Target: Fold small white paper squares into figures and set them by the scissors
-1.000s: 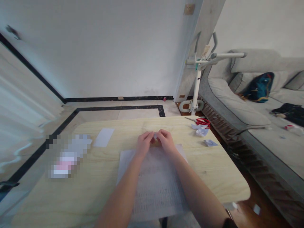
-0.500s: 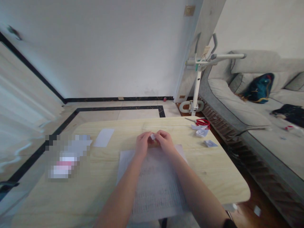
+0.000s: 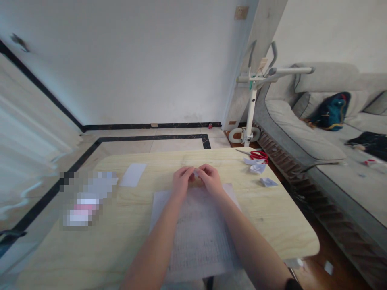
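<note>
Between the fingertips of both hands is a small folded piece of white paper (image 3: 196, 173), mostly covered by the fingers. My left hand (image 3: 182, 179) pinches it from the left, and my right hand (image 3: 209, 177) pinches it from the right with the thumb on top. Both hands are just above the far edge of a large printed sheet (image 3: 199, 237), which lies under my forearms on the wooden table (image 3: 130, 225). The folds of the small paper are too small to make out.
A blank white paper (image 3: 133, 175) lies left of my hands. Red-handled scissors (image 3: 259, 156), folded paper pieces (image 3: 256, 166) and another folded paper (image 3: 268, 182) lie at the right. A blurred-out item (image 3: 87, 201) is at far left. A grey sofa (image 3: 311, 145) stands beyond the table's right edge.
The fingers have closed in over the small paper, so less of it shows. Both hands otherwise stay in the same place.
</note>
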Tool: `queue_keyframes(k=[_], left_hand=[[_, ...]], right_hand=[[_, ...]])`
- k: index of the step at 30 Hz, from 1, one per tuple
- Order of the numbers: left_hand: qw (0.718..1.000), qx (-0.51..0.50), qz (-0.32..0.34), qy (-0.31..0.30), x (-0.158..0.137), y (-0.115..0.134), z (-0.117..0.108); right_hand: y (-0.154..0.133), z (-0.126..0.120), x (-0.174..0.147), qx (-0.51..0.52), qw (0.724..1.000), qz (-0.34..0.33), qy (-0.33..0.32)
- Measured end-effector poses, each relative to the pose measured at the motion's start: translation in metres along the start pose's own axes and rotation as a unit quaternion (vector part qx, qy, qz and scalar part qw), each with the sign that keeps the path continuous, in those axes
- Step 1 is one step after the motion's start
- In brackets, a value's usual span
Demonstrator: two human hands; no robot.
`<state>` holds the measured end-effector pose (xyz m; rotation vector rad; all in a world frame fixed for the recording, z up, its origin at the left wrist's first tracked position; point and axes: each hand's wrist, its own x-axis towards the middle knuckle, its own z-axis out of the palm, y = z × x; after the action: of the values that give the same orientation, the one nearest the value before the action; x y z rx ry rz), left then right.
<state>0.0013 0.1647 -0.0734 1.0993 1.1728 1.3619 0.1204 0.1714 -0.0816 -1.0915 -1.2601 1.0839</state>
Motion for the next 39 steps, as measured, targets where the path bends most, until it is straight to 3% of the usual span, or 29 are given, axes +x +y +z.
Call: queue_keyframes(k=[7, 14, 23, 31, 39], left_hand=[[1.0, 0.013, -0.022, -0.002, 0.0007, 0.0027, 0.0008], [1.0, 0.022, 0.001, 0.011, 0.002, 0.0004, -0.0017], [1.0, 0.014, -0.009, 0.008, 0.0035, 0.0018, -0.003], [0.999, 0.005, -0.015, 0.046, 0.0041, 0.001, -0.0035], [0.998, 0.055, 0.0, 0.038, 0.0015, 0.0037, 0.0013]], right_hand=[[0.0031, -0.0017, 0.0022, -0.023, 1.0, 0.002, 0.016], [0.0029, -0.0018, 0.0018, -0.012, 1.0, 0.005, 0.005], [-0.0017, -0.0019, 0.0017, 0.029, 0.998, 0.054, -0.006], [0.0028, -0.0017, 0.0017, 0.04, 0.998, 0.053, 0.015], [0.0012, -0.0009, 0.0033, 0.024, 0.999, 0.032, 0.029]])
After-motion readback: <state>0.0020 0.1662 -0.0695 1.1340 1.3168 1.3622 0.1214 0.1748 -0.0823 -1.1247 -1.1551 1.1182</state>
